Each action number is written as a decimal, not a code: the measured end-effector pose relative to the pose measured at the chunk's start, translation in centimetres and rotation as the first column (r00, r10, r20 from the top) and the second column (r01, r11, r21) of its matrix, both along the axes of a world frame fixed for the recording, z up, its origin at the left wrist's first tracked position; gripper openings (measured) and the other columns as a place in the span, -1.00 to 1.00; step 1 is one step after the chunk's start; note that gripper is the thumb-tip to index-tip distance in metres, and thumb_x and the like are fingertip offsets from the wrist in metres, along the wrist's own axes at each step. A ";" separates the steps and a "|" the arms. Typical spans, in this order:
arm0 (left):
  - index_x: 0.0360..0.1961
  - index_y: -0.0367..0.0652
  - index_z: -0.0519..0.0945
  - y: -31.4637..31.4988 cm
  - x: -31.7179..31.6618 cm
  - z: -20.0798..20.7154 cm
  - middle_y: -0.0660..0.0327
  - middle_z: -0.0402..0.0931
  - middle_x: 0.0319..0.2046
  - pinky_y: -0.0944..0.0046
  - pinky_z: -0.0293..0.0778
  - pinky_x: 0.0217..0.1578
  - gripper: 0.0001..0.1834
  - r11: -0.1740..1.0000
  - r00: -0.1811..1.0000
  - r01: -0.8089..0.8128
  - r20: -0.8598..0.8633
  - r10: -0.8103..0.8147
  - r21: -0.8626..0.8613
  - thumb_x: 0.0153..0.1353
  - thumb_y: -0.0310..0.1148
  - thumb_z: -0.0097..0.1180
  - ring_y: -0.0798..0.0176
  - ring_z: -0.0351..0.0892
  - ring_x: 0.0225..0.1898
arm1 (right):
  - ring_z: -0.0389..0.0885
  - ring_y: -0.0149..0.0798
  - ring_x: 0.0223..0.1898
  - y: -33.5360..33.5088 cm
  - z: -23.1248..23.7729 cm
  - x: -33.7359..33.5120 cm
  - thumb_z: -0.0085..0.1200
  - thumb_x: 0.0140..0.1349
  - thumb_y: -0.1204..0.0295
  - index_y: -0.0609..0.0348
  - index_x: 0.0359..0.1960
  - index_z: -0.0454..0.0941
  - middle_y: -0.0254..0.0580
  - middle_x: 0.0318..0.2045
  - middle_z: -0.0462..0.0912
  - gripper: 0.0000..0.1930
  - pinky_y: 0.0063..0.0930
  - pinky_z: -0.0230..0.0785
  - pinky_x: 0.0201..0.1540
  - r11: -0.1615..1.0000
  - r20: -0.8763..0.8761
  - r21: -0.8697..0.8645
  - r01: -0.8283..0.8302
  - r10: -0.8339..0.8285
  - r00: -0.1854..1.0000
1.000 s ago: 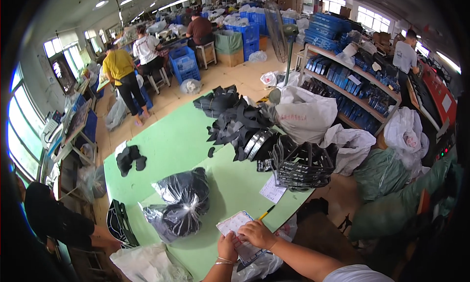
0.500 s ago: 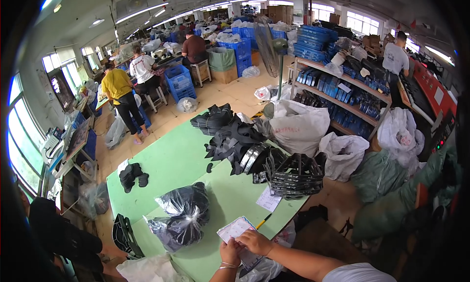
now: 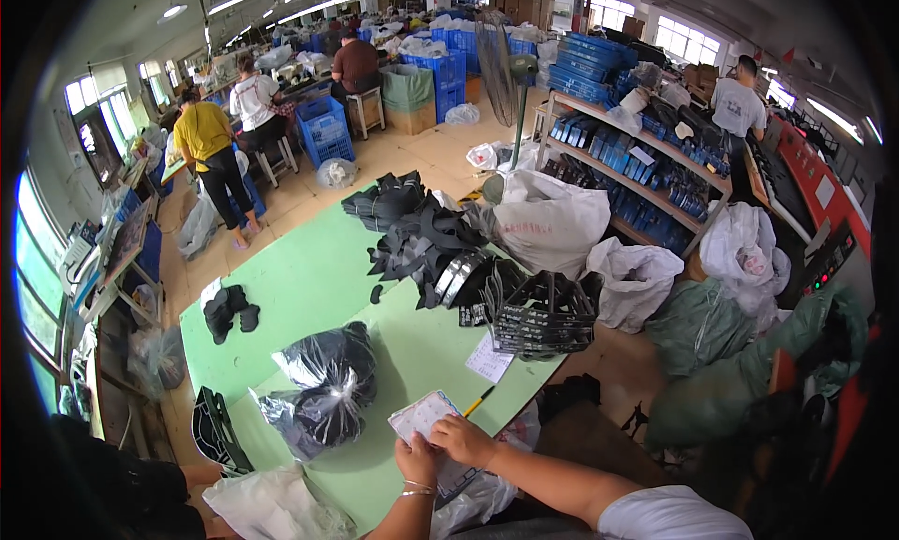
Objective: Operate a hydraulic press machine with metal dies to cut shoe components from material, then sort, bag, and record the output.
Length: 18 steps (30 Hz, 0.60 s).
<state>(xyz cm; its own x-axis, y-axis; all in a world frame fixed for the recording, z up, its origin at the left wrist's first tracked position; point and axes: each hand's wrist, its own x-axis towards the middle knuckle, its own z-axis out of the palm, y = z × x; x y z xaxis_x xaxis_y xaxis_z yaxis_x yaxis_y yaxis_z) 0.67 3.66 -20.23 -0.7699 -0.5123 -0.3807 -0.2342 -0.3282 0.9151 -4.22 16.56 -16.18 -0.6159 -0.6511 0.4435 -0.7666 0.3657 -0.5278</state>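
Note:
A small notebook with a pale, written-on page (image 3: pixel 421 413) lies at the near edge of the green table. My left hand (image 3: pixel 416 459) grips its near left side, a bangle on the wrist. My right hand (image 3: pixel 463 441) lies over the notebook's near right part, fingers bent onto the page; its fingertips are partly hidden. Just beyond the right hand is a yellow and black pen (image 3: pixel 479 401). A written paper slip (image 3: pixel 489 358) lies farther off, beside a stack of black straps with white print (image 3: pixel 543 317). Left of the notebook sits a tied clear bag of black pieces (image 3: pixel 328 390).
Heaped black cut pieces (image 3: pixel 426 245) cover the far part of the green table (image 3: pixel 281 282). A few dark pieces (image 3: pixel 228 311) lie at left. White sacks (image 3: pixel 548 223) and a loaded rack (image 3: pixel 646 170) stand beyond. A co-worker's arm (image 3: pixel 198 474) shows at lower left.
The view has shifted, so the table and its things appear farther left and slightly higher. Both hands stay at the notebook. A co-worker's arm now shows at lower left.

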 end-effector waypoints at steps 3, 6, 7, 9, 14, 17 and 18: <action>-0.35 -0.16 0.38 -0.4 -0.2 -0.4 0.29 0.40 -0.57 0.37 0.40 -0.63 -0.86 0.996 0.998 0.041 0.035 -0.044 0.085 0.32 -0.35 -0.05 0.36 0.45 -0.59 | 0.49 -0.09 -0.20 0.7 -0.3 0.0 -0.01 0.09 0.42 0.09 -0.38 0.45 -0.19 -0.30 0.50 -0.92 -0.23 0.34 -0.09 0.999 0.030 -0.039 -0.032 0.033 0.999; -0.23 -0.24 0.43 -3.8 -0.4 -4.1 0.20 0.48 -0.44 0.22 0.49 -0.47 -0.80 0.995 0.992 -0.005 0.128 -0.008 0.098 0.30 -0.30 0.00 0.28 0.51 -0.48 | 0.50 -0.09 -0.23 0.6 0.9 0.9 0.09 0.09 0.49 0.11 -0.38 0.45 -0.20 -0.36 0.53 -0.91 -0.27 0.35 -0.13 0.987 0.128 -0.158 0.031 -0.011 0.992; -0.11 -0.30 0.42 -4.9 -0.7 -5.1 0.08 0.51 -0.28 0.09 0.49 -0.24 -0.69 0.946 0.970 0.090 0.242 -0.013 -0.312 0.25 -0.29 0.10 0.18 0.54 -0.28 | 0.50 -0.08 -0.25 1.1 1.5 1.1 0.12 0.10 0.51 0.12 -0.39 0.44 -0.20 -0.39 0.54 -0.90 -0.28 0.36 -0.16 0.975 0.198 -0.202 0.091 -0.050 0.979; 0.11 -0.28 0.34 -6.9 -1.9 -3.8 -0.11 0.37 0.03 -0.01 0.25 0.12 -0.39 0.579 0.998 0.046 0.060 0.006 -0.814 0.03 -0.36 0.25 -0.07 0.36 0.09 | 0.51 -0.05 -0.31 2.7 1.1 1.8 0.16 0.10 0.52 0.17 -0.39 0.44 -0.17 -0.44 0.54 -0.88 -0.26 0.37 -0.21 0.969 0.276 -0.181 0.169 -0.115 0.954; 0.32 -0.15 0.16 -12.3 -6.6 5.8 0.06 0.04 0.37 -0.15 -0.31 0.37 -0.03 -0.030 0.942 0.331 0.333 -0.043 -0.943 -0.13 -0.16 0.36 0.02 -0.09 0.43 | 0.55 -0.02 -0.26 7.1 0.3 5.9 0.15 0.15 0.46 0.19 -0.29 0.50 -0.12 -0.39 0.59 -0.86 -0.25 0.39 -0.19 0.924 0.577 -0.125 0.361 -0.229 0.784; 0.36 -0.16 0.09 -14.7 -9.4 6.7 0.11 0.13 0.33 -0.13 -0.38 0.39 0.09 0.041 0.774 0.632 0.633 0.012 -0.774 -0.15 -0.03 0.39 0.09 0.01 0.39 | 0.56 -0.04 -0.23 10.0 0.8 8.8 0.16 0.15 0.42 0.17 -0.27 0.55 -0.11 -0.36 0.60 -0.85 -0.25 0.39 -0.16 0.938 0.657 0.015 0.347 -0.271 0.703; 0.29 -0.20 0.21 -15.1 -9.5 6.6 0.14 0.35 0.19 -0.14 -0.28 0.37 -0.04 -0.037 0.782 0.623 0.620 0.066 -0.781 -0.09 0.00 0.34 0.11 0.20 0.29 | 0.57 -0.06 -0.23 10.8 1.0 9.9 0.16 0.14 0.40 0.16 -0.27 0.58 -0.12 -0.36 0.61 -0.84 -0.25 0.40 -0.15 0.951 0.607 0.146 0.271 -0.302 0.735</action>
<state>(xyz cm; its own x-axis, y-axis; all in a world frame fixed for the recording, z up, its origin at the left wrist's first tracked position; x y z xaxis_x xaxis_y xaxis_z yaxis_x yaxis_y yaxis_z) -8.80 -11.47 -13.66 -0.9099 -0.4116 -0.0504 -0.4139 0.9091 0.0467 5.67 27.37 -15.19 -0.9047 -0.4081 -0.1226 -0.1364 0.5499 -0.8240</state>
